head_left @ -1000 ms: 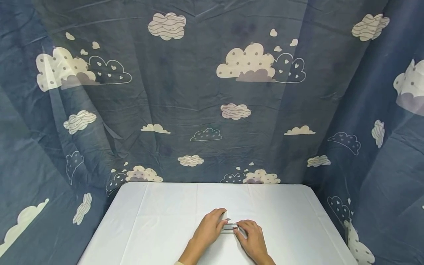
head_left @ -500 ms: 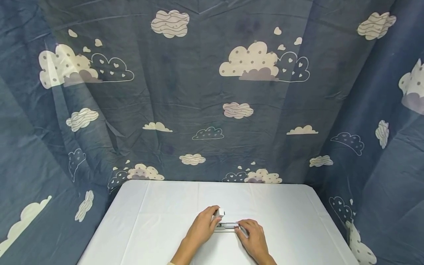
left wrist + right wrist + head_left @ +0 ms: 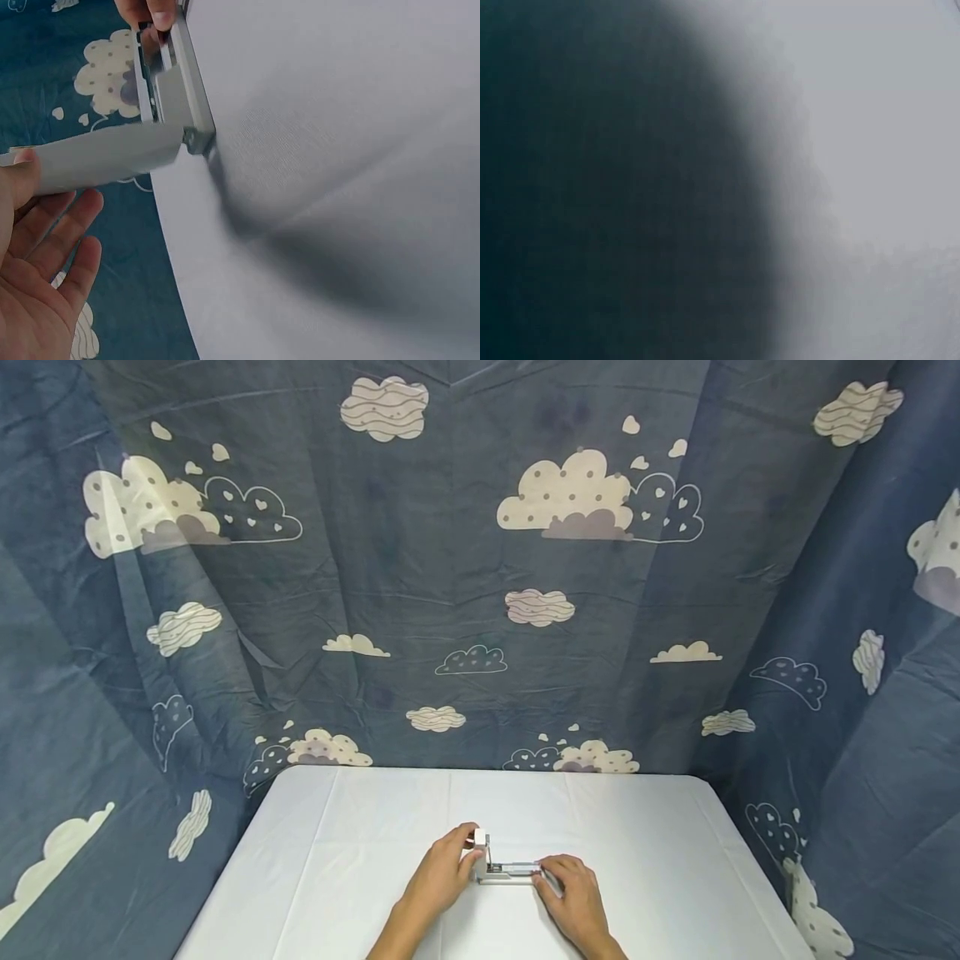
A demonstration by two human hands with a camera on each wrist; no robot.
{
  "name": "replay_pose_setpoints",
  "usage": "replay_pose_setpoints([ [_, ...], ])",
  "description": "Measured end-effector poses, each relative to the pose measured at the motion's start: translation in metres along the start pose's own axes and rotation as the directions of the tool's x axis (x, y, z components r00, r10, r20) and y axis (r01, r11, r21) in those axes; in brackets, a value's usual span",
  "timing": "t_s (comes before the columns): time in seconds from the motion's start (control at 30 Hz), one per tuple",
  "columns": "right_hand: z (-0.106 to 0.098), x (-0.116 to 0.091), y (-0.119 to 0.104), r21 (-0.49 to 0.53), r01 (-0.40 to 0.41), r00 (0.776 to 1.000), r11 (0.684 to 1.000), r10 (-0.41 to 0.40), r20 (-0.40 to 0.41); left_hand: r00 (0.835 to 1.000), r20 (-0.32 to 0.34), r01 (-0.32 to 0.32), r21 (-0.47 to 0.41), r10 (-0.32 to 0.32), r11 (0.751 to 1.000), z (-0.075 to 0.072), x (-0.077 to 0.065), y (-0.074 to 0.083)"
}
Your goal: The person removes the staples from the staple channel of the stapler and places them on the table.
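Note:
A light grey and white stapler lies lengthwise on the white table, its lid raised at the left end and the metal staple channel (image 3: 514, 868) exposed. My left hand (image 3: 437, 872) holds the upright lid (image 3: 480, 852); in the left wrist view, thumb and forefinger pinch the lid (image 3: 105, 157) while the other fingers are loosely bent below it. At the other end of the base my right hand (image 3: 574, 893) grips the stapler, hiding that end. Its fingertips (image 3: 159, 16) show at the top of the left wrist view. The right wrist view is a blur without the hand.
A white cloth-covered table (image 3: 360, 827) with rounded far corners lies under the hands. Behind it and at both sides hangs a dark blue curtain (image 3: 420, 568) with a cloud pattern.
My left hand has moved left, swinging the stapler's lid up and back from over the base until it stands upright. The right hand has kept its hold on the right end.

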State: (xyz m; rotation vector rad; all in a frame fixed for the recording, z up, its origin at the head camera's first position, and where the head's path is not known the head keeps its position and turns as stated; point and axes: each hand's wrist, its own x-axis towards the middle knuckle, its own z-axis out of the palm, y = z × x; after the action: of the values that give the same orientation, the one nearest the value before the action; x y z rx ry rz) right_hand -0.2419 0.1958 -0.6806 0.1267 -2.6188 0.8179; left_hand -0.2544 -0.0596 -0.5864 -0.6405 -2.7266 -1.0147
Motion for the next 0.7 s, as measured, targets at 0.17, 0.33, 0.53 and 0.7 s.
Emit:
replay_pose_setpoints([
  [0.17,0.000,0.000,0.000,-0.010,-0.008,1.000,1.000,0.008,0.008,1.000,0.003,0.013,-0.012,-0.013,1.000,-0.005,-0.003,-0.008],
  [0.33,0.000,0.000,0.000,-0.013,-0.019,1.000,1.000,0.019,0.018,0.999,0.006,0.034,-0.019,-0.034,0.999,-0.010,-0.009,-0.019],
  [0.53,0.001,0.000,0.001,-0.016,-0.009,1.000,1.000,0.009,-0.003,0.999,0.011,0.051,-0.029,-0.050,0.998,-0.015,-0.016,-0.031],
  [0.7,0.002,0.000,0.001,-0.025,0.003,1.000,1.000,-0.003,-0.020,0.998,0.013,0.057,-0.044,-0.057,0.997,-0.017,-0.019,-0.040],
])
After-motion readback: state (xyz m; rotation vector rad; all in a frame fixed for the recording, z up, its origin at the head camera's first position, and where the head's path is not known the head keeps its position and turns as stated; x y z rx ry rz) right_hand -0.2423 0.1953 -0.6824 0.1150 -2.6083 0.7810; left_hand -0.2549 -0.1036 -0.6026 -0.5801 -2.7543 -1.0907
